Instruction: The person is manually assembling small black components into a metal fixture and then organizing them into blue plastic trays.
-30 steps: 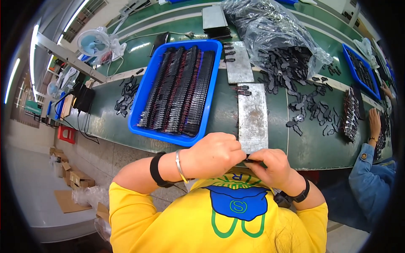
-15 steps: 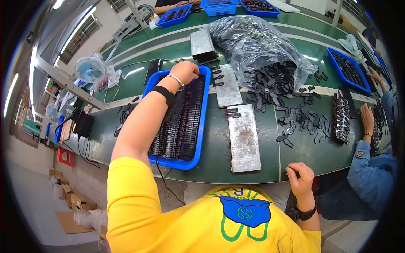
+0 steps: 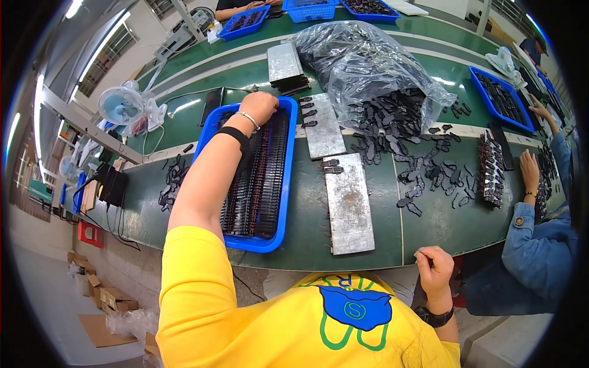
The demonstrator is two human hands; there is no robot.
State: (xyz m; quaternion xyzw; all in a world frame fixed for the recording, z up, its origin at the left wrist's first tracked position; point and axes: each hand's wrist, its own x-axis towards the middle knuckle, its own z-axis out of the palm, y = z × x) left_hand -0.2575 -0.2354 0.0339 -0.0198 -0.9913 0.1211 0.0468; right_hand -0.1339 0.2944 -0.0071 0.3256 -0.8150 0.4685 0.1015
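From where I stand, the bare left hand (image 3: 260,107) is over the far end of a deep blue rectangular plastic tray (image 3: 286,184), its fingers bent downward; their tips are hidden, so I can't tell whether they pinch anything. Nearer the person than those fingers, the tray holds close-packed rows of slim black pieces with thin red wires (image 3: 264,199). I'd judge each piece light and stiff, a little slick, with the wires its fragile part. Best to take one by its hard black body, clear of the red strands. The bare right hand (image 3: 435,270), well apart, is curled at the near table edge; I can't tell whether its fingertips meet on something.

Around them, left to right: a white-and-blue desk fan (image 3: 119,105) lies well left of the left fingers, and loose flat black pieces (image 3: 173,184) lie nearer the person than those fingers, left of the tray. The left forearm crosses the tray and hides some rows. Just right of the left fingers, beyond the tray wall, is a grey metal plate (image 3: 325,136) carrying black pieces; a second scuffed grey plate (image 3: 351,214) lies between the two hands. Farther out, a bulging clear plastic bag (image 3: 362,58) spills black pieces beyond the right fingers.
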